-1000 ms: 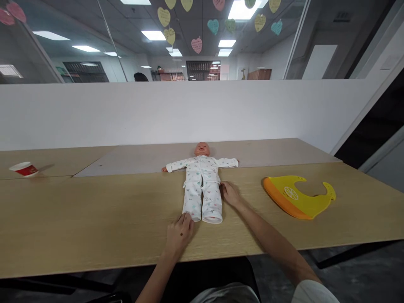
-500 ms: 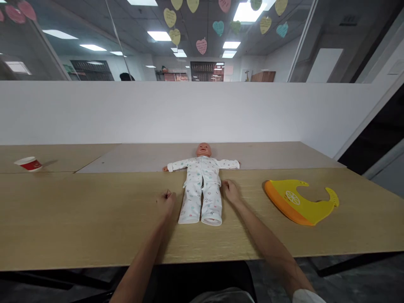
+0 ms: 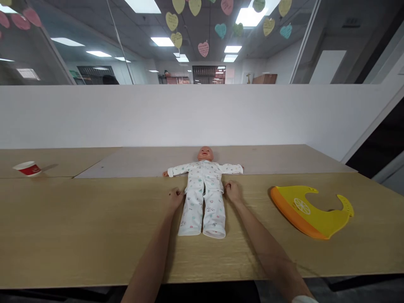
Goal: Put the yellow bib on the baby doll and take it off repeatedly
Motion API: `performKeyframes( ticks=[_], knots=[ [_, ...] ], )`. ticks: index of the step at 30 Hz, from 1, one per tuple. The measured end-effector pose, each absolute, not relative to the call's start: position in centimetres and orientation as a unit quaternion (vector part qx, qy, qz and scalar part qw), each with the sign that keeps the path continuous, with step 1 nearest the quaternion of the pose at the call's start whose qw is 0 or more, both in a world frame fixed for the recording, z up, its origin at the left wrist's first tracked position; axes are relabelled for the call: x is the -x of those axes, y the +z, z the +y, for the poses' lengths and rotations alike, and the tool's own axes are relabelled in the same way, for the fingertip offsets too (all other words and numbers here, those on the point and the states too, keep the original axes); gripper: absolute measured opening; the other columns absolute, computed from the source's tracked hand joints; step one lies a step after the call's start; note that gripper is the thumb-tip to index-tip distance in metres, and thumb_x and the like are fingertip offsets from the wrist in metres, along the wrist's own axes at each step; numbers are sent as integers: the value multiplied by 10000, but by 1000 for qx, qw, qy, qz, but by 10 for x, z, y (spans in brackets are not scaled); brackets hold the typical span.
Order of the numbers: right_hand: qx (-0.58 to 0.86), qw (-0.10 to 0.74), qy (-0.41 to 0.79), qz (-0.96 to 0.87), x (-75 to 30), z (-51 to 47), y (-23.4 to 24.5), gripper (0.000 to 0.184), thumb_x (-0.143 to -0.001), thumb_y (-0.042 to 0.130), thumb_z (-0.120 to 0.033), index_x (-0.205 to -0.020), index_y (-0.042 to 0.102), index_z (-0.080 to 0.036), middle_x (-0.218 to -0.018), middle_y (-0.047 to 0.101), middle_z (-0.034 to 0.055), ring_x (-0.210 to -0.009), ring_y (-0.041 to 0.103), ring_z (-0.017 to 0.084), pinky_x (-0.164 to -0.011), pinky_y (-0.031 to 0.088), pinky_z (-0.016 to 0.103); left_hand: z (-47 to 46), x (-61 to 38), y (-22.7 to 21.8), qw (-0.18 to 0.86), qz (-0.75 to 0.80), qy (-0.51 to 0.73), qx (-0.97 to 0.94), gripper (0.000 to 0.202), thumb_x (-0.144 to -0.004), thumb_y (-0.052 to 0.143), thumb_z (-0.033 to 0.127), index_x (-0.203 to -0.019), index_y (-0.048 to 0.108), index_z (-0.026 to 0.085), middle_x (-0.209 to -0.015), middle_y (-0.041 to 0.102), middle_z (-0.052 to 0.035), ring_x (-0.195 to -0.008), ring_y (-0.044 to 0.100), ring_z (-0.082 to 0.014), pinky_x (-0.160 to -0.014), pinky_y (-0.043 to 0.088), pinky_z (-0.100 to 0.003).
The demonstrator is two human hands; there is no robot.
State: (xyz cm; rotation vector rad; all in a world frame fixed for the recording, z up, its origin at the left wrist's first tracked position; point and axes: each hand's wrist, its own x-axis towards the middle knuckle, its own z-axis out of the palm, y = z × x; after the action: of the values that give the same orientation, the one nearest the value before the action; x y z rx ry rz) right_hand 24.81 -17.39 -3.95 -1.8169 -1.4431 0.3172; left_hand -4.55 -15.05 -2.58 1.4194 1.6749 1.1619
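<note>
A baby doll (image 3: 205, 176) lies on its back on the table, arms spread, head toward the wall. It wears a white patterned pyjama top (image 3: 205, 170) and matching trousers (image 3: 193, 214); the trouser cuffs hide any feet. My left hand (image 3: 176, 198) is closed in a loose fist at the doll's hip on the left, right up against the trouser edge. On the opposite side, my right hand (image 3: 232, 191) also has its fingers curled in, close beside the hem of the top. Nothing shows in either hand.
A yellow bib (image 3: 322, 214) with an orange pocket lies on the table (image 3: 94, 235) to the right. At the far left stands a red and white paper cup (image 3: 29, 168). A white wall (image 3: 202, 115) with glass above it borders the table's back.
My left hand has moved right, from a gap beside the doll to its hip. My right hand stays at the doll's other side. The view has tilted slightly up.
</note>
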Motion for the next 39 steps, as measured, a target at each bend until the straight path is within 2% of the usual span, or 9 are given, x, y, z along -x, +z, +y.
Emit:
performKeyframes(
  ticks=[6,11,15,24,34,39],
  knots=[
    [720,359,105,-585,-249,-177,-37,252,-824,424,-128,-800,668,-183,-826,701,48,-759,599,149,-625,336,219,-155,46,-30,203,650,391,-619,374,-704,645,122,-489,351,203,-511,385,37,-552,385,-149,-576,252,-256],
    [735,367,119,-558,-252,-171,-36,262,-846,418,-135,-791,671,-176,-808,700,49,-731,596,137,-633,351,207,-153,47,-33,218,633,415,-616,347,-688,657,133,-491,378,199,-520,393,35,-570,389,-145,-596,238,-252],
    [751,346,118,-550,-252,-170,-32,252,-864,436,-166,-831,686,-173,-822,695,48,-744,595,134,-644,347,201,-154,46,-31,200,653,377,-626,321,-720,617,191,-523,365,204,-538,421,38,-572,411,-141,-586,250,-254],
    [772,297,84,-556,-251,-170,-29,259,-879,448,-210,-866,704,-174,-878,711,47,-778,589,140,-599,270,218,-151,47,-34,146,670,317,-655,256,-752,548,249,-575,369,207,-592,478,31,-617,450,-133,-601,291,-248],
    [784,280,93,-546,-251,-167,-25,284,-875,446,-234,-884,724,-179,-886,717,53,-775,607,148,-604,298,217,-151,48,-37,151,681,315,-643,224,-755,547,275,-595,406,207,-624,525,22,-647,505,-145,-596,321,-241],
    [776,295,103,-548,-253,-166,-27,293,-871,434,-224,-876,726,-189,-890,721,41,-799,615,146,-626,321,206,-150,47,-36,155,681,318,-641,258,-747,557,266,-581,367,208,-598,494,32,-609,465,-136,-578,288,-242]
  ],
)
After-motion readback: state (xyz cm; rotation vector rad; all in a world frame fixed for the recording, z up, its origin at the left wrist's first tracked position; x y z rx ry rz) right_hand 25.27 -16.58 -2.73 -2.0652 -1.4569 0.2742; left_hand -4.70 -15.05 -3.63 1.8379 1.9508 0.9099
